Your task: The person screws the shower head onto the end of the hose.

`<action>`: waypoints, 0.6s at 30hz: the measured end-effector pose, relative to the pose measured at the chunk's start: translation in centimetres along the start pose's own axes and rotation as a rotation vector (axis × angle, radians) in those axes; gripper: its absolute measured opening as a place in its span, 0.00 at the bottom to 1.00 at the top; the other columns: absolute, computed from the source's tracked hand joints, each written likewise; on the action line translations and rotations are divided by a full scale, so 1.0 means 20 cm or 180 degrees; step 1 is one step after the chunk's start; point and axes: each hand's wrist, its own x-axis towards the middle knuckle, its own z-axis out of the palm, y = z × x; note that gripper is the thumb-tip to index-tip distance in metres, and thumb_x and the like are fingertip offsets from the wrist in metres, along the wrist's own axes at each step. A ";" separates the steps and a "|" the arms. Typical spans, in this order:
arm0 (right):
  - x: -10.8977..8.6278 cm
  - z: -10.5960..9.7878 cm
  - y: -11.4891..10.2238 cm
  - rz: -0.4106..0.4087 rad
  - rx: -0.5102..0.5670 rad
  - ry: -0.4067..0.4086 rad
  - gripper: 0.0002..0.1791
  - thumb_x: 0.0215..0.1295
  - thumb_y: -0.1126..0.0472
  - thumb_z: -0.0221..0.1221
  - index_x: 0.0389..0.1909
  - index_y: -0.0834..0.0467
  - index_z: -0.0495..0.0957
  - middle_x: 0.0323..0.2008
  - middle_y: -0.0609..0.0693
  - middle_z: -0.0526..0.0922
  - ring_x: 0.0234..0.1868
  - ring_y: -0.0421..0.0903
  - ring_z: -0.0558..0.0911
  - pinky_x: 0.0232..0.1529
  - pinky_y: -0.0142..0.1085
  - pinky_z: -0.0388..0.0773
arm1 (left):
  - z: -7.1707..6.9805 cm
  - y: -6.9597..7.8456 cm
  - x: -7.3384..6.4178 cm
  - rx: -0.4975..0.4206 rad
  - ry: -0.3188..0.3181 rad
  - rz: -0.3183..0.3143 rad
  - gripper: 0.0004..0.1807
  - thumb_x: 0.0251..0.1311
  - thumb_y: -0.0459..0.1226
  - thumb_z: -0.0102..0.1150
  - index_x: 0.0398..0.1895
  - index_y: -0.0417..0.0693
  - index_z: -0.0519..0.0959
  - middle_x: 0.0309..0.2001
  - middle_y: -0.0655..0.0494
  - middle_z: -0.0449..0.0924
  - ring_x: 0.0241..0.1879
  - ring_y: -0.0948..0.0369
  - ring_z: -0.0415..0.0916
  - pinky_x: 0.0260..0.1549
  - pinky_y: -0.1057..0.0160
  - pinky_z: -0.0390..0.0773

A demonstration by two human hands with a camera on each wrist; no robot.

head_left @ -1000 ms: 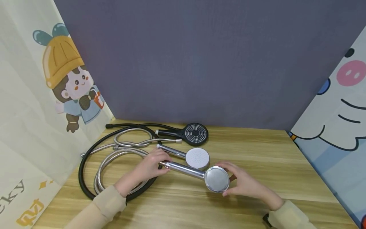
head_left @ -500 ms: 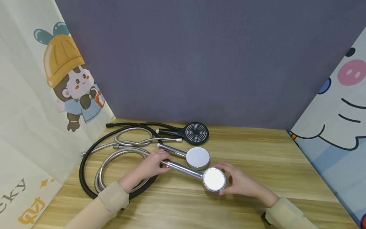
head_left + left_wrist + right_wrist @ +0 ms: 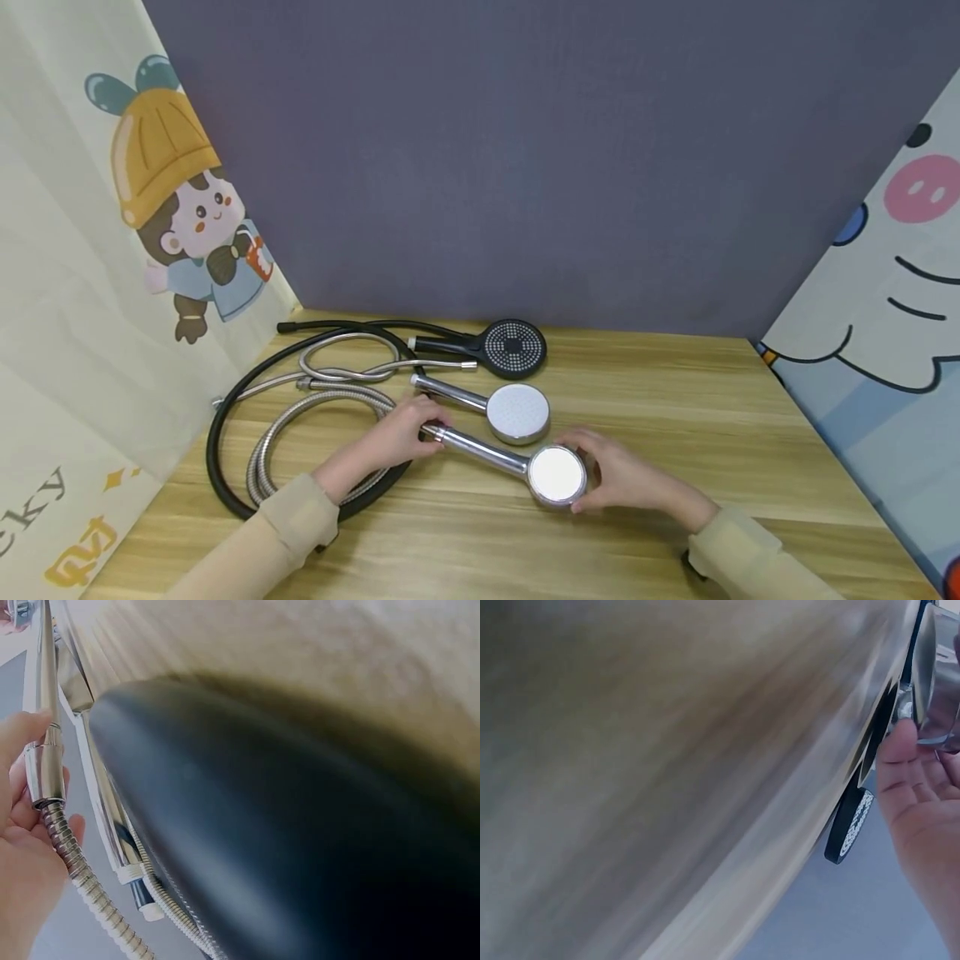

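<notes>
Left hand [image 3: 401,433] wrapped round silver connector [image 3: 45,771] joining ribbed silver metal hose [image 3: 90,891] to long-handled round chrome shower head [image 3: 487,452], which sits between both hands. Right hand [image 3: 630,477] part-curled, thumb and fingers gripping its rim. Just beyond, between hands: white-faced chrome shower head [image 3: 517,411]. Farther out: black shower head [image 3: 512,348], round dotted face.

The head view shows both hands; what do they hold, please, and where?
A chrome shower head: left hand where its handle meets the hose, right hand at its rim.
</notes>
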 end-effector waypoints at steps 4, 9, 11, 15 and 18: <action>0.01 0.01 0.01 0.0083 0.0039 -0.0083 0.47 0.34 0.45 0.76 0.59 0.57 0.70 0.59 0.55 0.73 0.56 0.51 0.73 0.54 0.50 0.73 | 0.01 -0.01 0.00 -0.0012 -0.0058 -0.0063 0.15 0.44 0.36 0.72 0.38 0.47 0.82 0.36 0.61 0.82 0.39 0.63 0.75 0.54 0.43 0.68; 0.03 0.01 0.00 0.0189 0.0053 -0.0182 0.47 0.35 0.44 0.75 0.59 0.58 0.70 0.58 0.54 0.73 0.59 0.54 0.72 0.58 0.53 0.70 | 0.01 -0.02 -0.01 0.0010 -0.0122 -0.0166 0.14 0.45 0.37 0.72 0.38 0.47 0.82 0.36 0.61 0.83 0.39 0.63 0.76 0.50 0.51 0.72; 0.03 0.01 -0.01 0.0255 0.0045 -0.0227 0.47 0.34 0.44 0.75 0.59 0.57 0.70 0.59 0.53 0.73 0.61 0.54 0.71 0.60 0.54 0.68 | 0.01 -0.02 -0.01 0.0025 -0.0142 -0.0209 0.14 0.45 0.37 0.72 0.38 0.47 0.82 0.36 0.61 0.83 0.39 0.63 0.76 0.48 0.54 0.72; 0.04 0.01 -0.02 0.0370 0.0095 -0.0291 0.48 0.34 0.46 0.75 0.60 0.57 0.69 0.59 0.52 0.72 0.63 0.54 0.69 0.62 0.54 0.65 | 0.02 -0.02 -0.01 0.0028 -0.0147 -0.0262 0.15 0.45 0.37 0.72 0.38 0.48 0.82 0.36 0.62 0.83 0.39 0.63 0.75 0.50 0.52 0.71; 0.04 0.01 -0.02 0.0406 0.0144 -0.0314 0.47 0.34 0.48 0.75 0.60 0.57 0.69 0.59 0.52 0.72 0.62 0.53 0.70 0.62 0.54 0.65 | 0.02 -0.03 -0.01 -0.0002 -0.0137 -0.0289 0.15 0.45 0.37 0.72 0.38 0.47 0.82 0.36 0.61 0.83 0.39 0.63 0.75 0.49 0.53 0.72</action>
